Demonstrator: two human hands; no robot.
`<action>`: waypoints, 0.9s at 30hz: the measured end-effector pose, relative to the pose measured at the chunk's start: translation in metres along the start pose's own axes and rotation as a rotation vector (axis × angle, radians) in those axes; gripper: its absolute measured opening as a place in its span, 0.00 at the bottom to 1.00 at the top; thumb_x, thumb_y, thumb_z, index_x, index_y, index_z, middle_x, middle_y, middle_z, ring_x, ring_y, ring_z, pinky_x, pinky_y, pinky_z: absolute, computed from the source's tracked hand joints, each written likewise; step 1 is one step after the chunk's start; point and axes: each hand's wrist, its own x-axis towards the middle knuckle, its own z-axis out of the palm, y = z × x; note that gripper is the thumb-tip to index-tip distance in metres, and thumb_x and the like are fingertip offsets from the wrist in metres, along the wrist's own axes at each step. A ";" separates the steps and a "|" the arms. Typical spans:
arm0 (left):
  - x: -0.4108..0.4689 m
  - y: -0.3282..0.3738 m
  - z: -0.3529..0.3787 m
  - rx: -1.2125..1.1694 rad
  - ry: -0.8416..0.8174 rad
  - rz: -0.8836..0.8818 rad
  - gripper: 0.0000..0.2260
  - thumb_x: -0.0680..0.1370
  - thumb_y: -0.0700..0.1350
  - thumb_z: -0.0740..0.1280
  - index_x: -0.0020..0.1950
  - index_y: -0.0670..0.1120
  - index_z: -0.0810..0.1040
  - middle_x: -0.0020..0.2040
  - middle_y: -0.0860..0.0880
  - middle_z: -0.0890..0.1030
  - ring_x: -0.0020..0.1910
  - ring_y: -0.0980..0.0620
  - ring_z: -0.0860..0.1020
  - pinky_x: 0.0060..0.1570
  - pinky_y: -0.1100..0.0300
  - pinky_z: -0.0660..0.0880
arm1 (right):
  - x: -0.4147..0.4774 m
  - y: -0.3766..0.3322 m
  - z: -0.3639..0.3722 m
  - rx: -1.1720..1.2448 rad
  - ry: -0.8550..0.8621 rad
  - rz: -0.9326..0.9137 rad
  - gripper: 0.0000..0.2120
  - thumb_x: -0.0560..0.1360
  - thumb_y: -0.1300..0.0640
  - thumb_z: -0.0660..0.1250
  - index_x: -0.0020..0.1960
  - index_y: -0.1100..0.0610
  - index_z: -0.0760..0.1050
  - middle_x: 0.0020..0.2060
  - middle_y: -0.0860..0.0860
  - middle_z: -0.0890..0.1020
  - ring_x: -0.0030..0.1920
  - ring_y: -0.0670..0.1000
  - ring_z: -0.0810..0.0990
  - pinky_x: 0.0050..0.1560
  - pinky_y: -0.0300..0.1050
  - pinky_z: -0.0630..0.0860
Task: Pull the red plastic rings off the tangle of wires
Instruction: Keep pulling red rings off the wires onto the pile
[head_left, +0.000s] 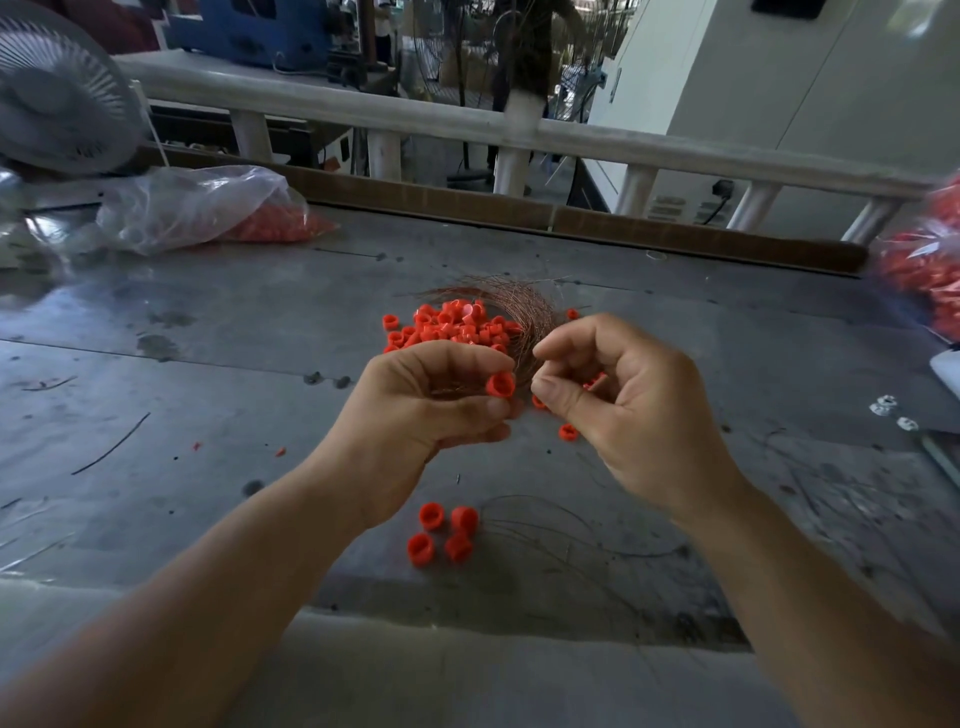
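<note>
A tangle of thin copper wires (511, 306) lies on the grey table (218, 364), with a heap of red plastic rings (452, 325) against its left side. My left hand (431, 410) is closed around a bunch of the wires and pinches one red ring (500, 385) at its fingertips. My right hand (618, 400) is curled just to the right of that ring, thumb and forefinger pinched together on thin wire strands. Several loose red rings (441, 532) lie on the table below my hands, beside stray wire strands (561, 525).
A clear plastic bag (208, 208) with red rings lies at the back left, beside a white fan (57, 88). Another bag of red parts (924, 270) sits at the right edge. Small white parts (891, 413) lie at the right. A wooden strip (571, 221) borders the table's far side.
</note>
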 end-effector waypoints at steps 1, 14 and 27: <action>0.000 0.000 0.000 0.001 0.004 0.006 0.13 0.57 0.35 0.70 0.40 0.42 0.81 0.37 0.42 0.82 0.39 0.49 0.82 0.37 0.61 0.80 | 0.000 0.000 0.000 0.012 0.001 0.009 0.17 0.70 0.66 0.70 0.42 0.43 0.72 0.34 0.44 0.78 0.37 0.42 0.78 0.37 0.31 0.73; 0.000 -0.003 0.002 0.053 0.051 0.106 0.15 0.54 0.40 0.72 0.39 0.46 0.83 0.39 0.45 0.84 0.42 0.47 0.81 0.49 0.59 0.79 | -0.002 -0.005 0.002 0.092 0.026 0.054 0.14 0.70 0.67 0.70 0.40 0.48 0.72 0.33 0.45 0.77 0.34 0.41 0.76 0.34 0.31 0.72; 0.000 -0.004 0.003 0.058 0.030 0.142 0.13 0.56 0.38 0.72 0.39 0.42 0.82 0.36 0.46 0.83 0.36 0.52 0.81 0.37 0.64 0.78 | -0.003 -0.002 0.005 0.043 -0.002 0.043 0.17 0.68 0.67 0.71 0.39 0.46 0.71 0.31 0.45 0.77 0.33 0.41 0.75 0.34 0.30 0.71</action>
